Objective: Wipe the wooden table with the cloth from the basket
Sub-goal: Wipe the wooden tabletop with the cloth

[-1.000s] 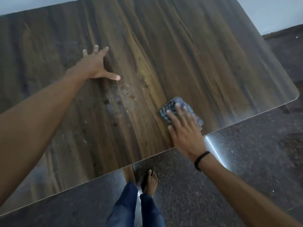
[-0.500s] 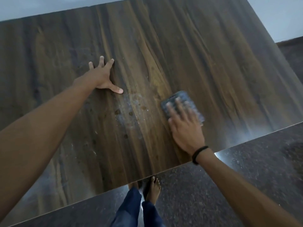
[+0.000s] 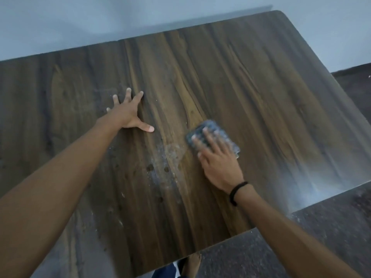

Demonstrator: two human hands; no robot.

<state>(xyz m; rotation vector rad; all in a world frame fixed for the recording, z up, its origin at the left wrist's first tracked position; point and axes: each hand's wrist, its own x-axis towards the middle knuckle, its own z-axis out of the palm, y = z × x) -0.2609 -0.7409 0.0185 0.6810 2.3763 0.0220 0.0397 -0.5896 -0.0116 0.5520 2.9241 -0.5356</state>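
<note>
Partly hidden, cloth [image 3: 213, 127] (blurred, perhaps folded) lies under right hand [image 3: 219, 163].

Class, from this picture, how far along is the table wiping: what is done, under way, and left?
Done: the cloth is on the wooden table. Under way: the right hand presses it flat, and the left hand braces on the wood. Left: the pale dusty smear and dark spots beside the cloth look unwiped.

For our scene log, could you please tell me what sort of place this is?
Probably a plain indoor room, perhaps a home: a wooden table stands by a pale bare wall on a dark speckled stone floor.
</note>
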